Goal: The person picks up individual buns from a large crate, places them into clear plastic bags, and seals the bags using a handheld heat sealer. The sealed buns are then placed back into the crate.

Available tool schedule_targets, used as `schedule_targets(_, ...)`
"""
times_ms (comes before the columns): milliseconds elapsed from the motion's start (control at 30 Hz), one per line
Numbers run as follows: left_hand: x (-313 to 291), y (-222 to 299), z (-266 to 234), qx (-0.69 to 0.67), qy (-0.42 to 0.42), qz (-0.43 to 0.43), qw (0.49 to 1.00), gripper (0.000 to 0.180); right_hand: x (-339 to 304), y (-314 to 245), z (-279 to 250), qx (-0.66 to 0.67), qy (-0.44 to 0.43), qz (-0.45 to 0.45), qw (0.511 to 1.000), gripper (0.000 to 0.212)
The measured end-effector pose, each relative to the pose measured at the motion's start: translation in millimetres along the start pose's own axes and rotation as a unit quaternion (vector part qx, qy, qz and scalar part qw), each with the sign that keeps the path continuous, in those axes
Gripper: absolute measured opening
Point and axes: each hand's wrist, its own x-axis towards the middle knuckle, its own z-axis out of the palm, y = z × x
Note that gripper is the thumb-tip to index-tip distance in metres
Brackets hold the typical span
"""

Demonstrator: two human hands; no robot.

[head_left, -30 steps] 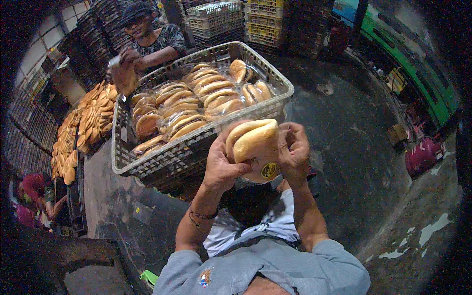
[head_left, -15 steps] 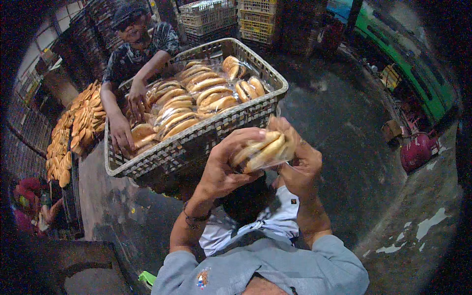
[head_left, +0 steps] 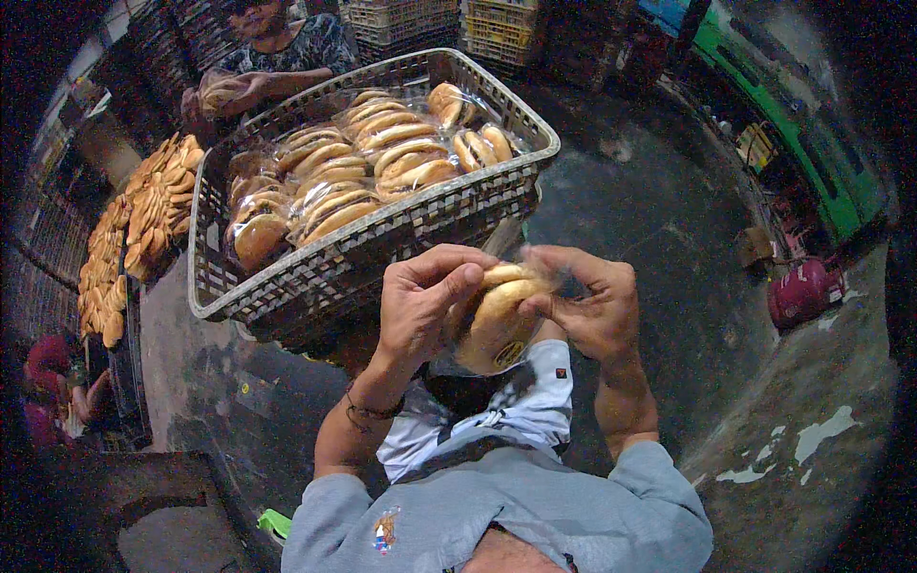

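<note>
In front of my chest hangs a round golden bun (head_left: 495, 320) in a clear plastic bag, with a dark round label low on it. My left hand (head_left: 420, 296) grips the bag's upper left side, thumb and fingers closed along the bun's edge. On the other side my right hand (head_left: 594, 298) pinches the bag near its top; its index finger is smeared by motion. Just beyond my hands stands a large pale plastic crate (head_left: 420, 212) with lattice sides. Rows of bagged buns (head_left: 396, 143) fill much of it, standing on edge.
Behind the crate's far left corner a co-worker (head_left: 282, 57) holds a bagged bun (head_left: 222, 94). Unbagged buns (head_left: 158, 215) lie heaped at the left, near another person (head_left: 62, 387). Stacked crates (head_left: 501, 33) stand at the back. A dark red gas cylinder (head_left: 804, 291) sits at right.
The bun in my hands has tilted more upright, and my fingers have moved to the bag's top. The co-worker's hands have left the crate and now hold a bagged bun.
</note>
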Motion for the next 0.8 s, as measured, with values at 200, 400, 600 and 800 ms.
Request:
schedule_targets(200,-4,5,-1,0.124,-0.021,0.024,0.992,0.016,0,12,-7,0.010,-0.082,-0.119,0.989,0.026)
schedule_targets(400,-2,21,-2,0.186,-0.102,-0.056,0.976,0.016,2,-3,-4,-0.056,-0.074,-0.216,0.972,0.031)
schedule_targets(600,3,22,3,0.172,-0.133,-0.114,0.969,0.017,-2,11,-4,-0.062,-0.118,-0.233,0.963,0.025)
schedule_targets(800,-8,20,8,0.403,-0.107,0.200,0.887,0.023,-4,17,0,-0.005,-0.036,-0.127,0.991,0.026)
